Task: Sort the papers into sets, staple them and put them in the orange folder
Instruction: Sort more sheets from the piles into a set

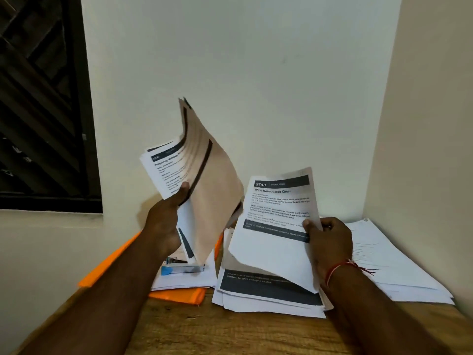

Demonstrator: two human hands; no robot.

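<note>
Wooden desk (230, 334), corner walls — left hand (163, 226) pinches a raised sheaf (204, 190) at ten o'clock; right hand (330, 239) grips one sheet (276, 226) — likely sorting.

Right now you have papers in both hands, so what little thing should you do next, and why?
Probably bring the sheet in the right hand over to the bundle in the left hand, if they belong together. Both hands are lifted above the table, the stapler lies untouched on papers over the orange folder, and loose stacks still wait.
</note>
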